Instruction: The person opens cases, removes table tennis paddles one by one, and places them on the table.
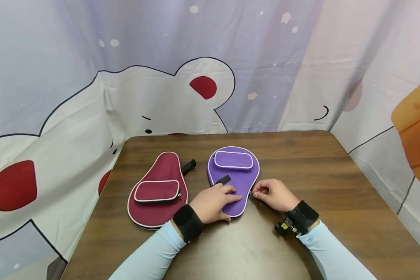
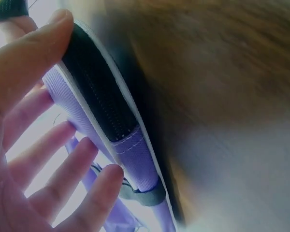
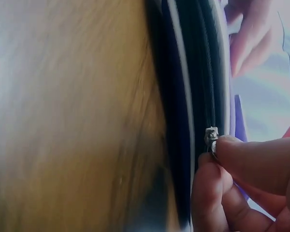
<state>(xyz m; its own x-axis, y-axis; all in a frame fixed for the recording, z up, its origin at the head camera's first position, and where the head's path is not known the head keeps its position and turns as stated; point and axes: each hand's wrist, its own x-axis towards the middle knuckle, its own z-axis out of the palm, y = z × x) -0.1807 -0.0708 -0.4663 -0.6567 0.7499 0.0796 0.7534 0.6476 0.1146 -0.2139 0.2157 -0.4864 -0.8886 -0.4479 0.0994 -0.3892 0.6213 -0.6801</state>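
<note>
- The purple paddle case (image 1: 235,182) lies at the centre of the frame on the brown worktop (image 1: 336,186).
- The left hand (image 1: 215,202) rests flat on the case's lower part, fingers spread and straight.
- The right hand (image 1: 273,194) pinches the metal zipper pull (image 3: 211,137) at the case's right edge.
- A maroon paddle case (image 1: 157,190) lies just to the left of the purple one.

Dark wooden table (image 1: 336,182), cartoon bear curtain (image 1: 182,97) behind, possibly orange shape (image 1: 416,124) at right
</note>
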